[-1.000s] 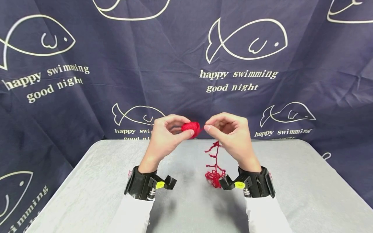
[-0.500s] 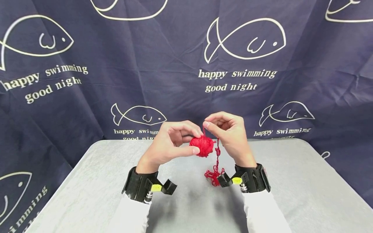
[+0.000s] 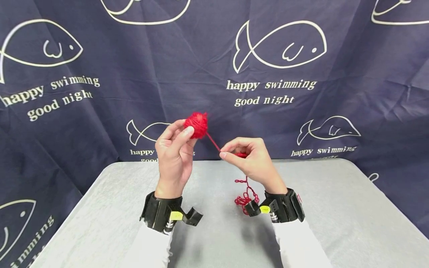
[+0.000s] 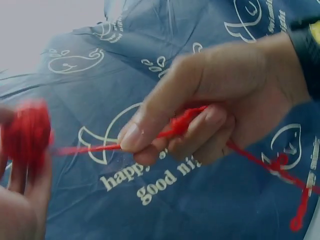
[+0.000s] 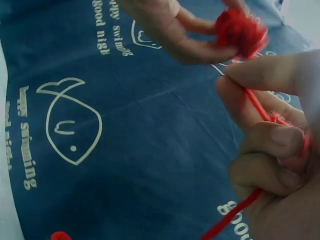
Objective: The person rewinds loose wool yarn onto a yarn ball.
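Between thumb and fingertips, the left hand [image 3: 174,149] holds a red yarn ball [image 3: 197,124] raised; lower right of it, the right hand [image 3: 249,160] pinches the taut strand [image 3: 213,142]; below those fingers, loose yarn [image 3: 246,195] trails onto the tabletop [image 3: 335,208].

Backdrop cloth [image 3: 201,67] reads — "happy swimming good night".

A staged recording corner rather than a lived-in room: a navy fish-print cloth [image 3: 207,67] reading "happy swimming good night" hangs behind a grey bench [image 3: 352,208].
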A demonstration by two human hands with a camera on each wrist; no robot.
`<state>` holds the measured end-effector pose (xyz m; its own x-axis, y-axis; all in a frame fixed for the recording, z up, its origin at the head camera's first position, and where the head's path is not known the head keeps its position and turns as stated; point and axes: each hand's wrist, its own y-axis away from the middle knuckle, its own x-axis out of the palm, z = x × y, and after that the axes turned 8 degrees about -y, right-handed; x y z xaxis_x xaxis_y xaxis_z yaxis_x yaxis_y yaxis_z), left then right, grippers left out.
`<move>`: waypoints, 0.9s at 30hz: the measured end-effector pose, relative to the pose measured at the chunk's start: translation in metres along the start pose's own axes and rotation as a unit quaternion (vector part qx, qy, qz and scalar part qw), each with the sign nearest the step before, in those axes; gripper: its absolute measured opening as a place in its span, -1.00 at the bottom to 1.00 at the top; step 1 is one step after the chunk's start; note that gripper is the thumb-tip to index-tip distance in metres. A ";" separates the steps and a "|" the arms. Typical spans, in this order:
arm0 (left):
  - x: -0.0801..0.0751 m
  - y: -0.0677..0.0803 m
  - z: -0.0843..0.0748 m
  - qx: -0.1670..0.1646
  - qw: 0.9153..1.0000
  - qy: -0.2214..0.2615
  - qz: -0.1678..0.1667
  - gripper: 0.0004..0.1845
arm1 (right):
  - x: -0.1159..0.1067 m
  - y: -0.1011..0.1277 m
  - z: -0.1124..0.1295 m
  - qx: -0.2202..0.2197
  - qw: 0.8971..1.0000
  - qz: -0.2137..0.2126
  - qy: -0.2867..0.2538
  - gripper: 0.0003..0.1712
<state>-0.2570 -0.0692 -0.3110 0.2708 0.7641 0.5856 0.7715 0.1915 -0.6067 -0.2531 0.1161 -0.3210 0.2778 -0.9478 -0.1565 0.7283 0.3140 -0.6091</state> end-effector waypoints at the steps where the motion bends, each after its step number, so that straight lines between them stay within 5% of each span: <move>1: -0.001 -0.001 0.001 0.009 0.999 -0.018 -0.028 -0.77 | 0.002 0.000 0.005 -0.002 1.000 0.010 0.012 -0.92; 3: -0.005 -0.003 0.004 0.029 0.994 -0.084 -0.065 -0.75 | 0.007 0.002 0.016 -0.010 0.999 0.026 0.038 -0.92; 6: -0.010 -0.005 0.008 0.052 0.976 -0.196 -0.080 -0.71 | 0.009 0.004 0.030 -0.035 0.997 0.034 0.054 -0.91; 9: -0.013 -0.004 0.009 0.060 0.950 -0.301 -0.054 -0.70 | 0.006 0.005 0.035 -0.067 0.997 0.016 0.037 -0.89; 13: -0.009 0.000 0.003 0.054 0.921 -0.386 0.013 -0.73 | -0.001 0.005 0.030 -0.106 0.993 -0.035 -0.050 -0.90; 16: -0.006 0.002 -0.002 0.020 0.910 -0.406 0.088 -0.75 | -0.007 0.004 0.021 -0.121 0.979 -0.080 -0.145 -0.91; 21: -0.014 0.002 0.003 -0.080 0.891 -0.380 0.237 -0.75 | -0.014 0.000 0.005 -0.140 0.941 -0.113 -0.286 -0.91; 24: -0.016 0.003 0.003 -0.096 0.874 -0.340 0.335 -0.73 | -0.017 -0.002 -0.001 -0.134 0.925 -0.120 -0.335 -0.86; 27: -0.013 0.005 0.001 -0.091 0.866 -0.284 0.402 -0.72 | -0.019 -0.004 -0.005 -0.111 0.919 -0.143 -0.349 -0.88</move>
<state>-0.2572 -0.0776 -0.3216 0.4765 0.7943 -0.3769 0.5561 -0.6043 -0.5705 -0.2645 0.1326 -0.3197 0.4851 -0.6990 0.5255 0.7105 -0.0353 -0.7029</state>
